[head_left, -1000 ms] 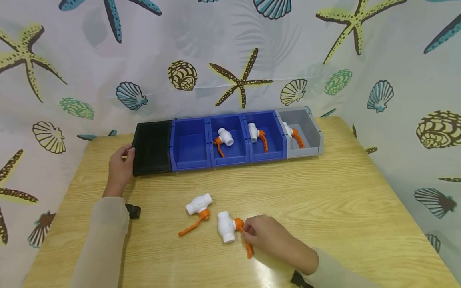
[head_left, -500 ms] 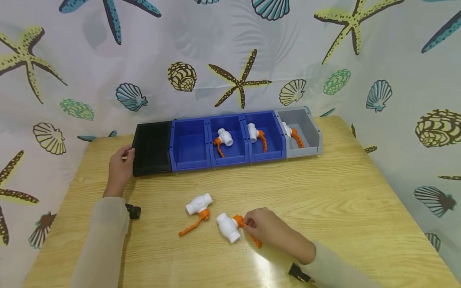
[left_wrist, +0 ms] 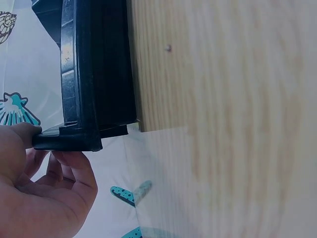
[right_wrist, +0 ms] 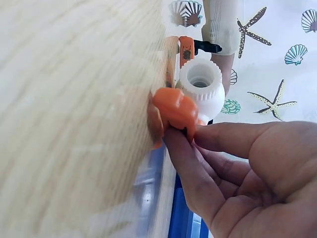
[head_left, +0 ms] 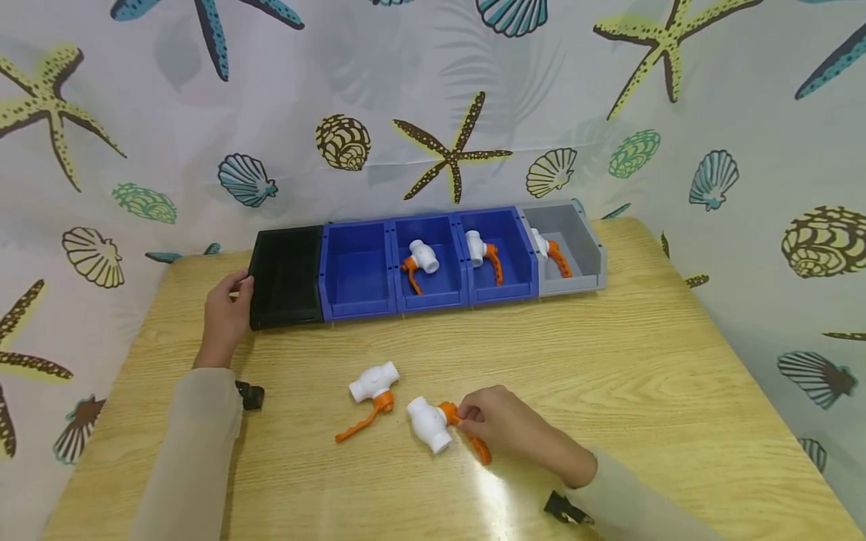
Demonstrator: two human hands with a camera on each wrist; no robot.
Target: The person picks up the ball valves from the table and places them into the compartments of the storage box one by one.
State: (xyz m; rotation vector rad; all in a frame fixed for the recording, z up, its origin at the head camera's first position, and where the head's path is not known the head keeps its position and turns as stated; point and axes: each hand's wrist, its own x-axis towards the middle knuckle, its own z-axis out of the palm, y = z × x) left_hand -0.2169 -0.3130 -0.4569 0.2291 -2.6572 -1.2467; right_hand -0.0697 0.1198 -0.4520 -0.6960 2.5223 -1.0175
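My left hand [head_left: 227,314] holds the left rim of a black plastic bin [head_left: 287,278]. In the left wrist view, the thumb lies over the bin's rim and the fingers curl beneath it. With thumb and forefinger, my right hand [head_left: 506,425] pinches the orange handle of a white ball valve [head_left: 429,425] on the table. The right wrist view shows that orange handle [right_wrist: 176,106] close up, with the valve's round white socket behind it. Left of it lies a second white ball valve [head_left: 374,382], its orange handle pointing down and left.
Joined to the black bin's right side are three blue bins [head_left: 358,309] and a grey bin [head_left: 572,285] at the end. One ball valve [head_left: 424,257] lies in the middle blue bin, another in the right blue bin, another in the grey. A patterned cloth [head_left: 406,75] hangs behind the wooden table [head_left: 643,361].
The ball valve at my right hand has turned on the table, its handle's end swinging to the right and away from me. My right hand has shifted slightly away; the left stays put.
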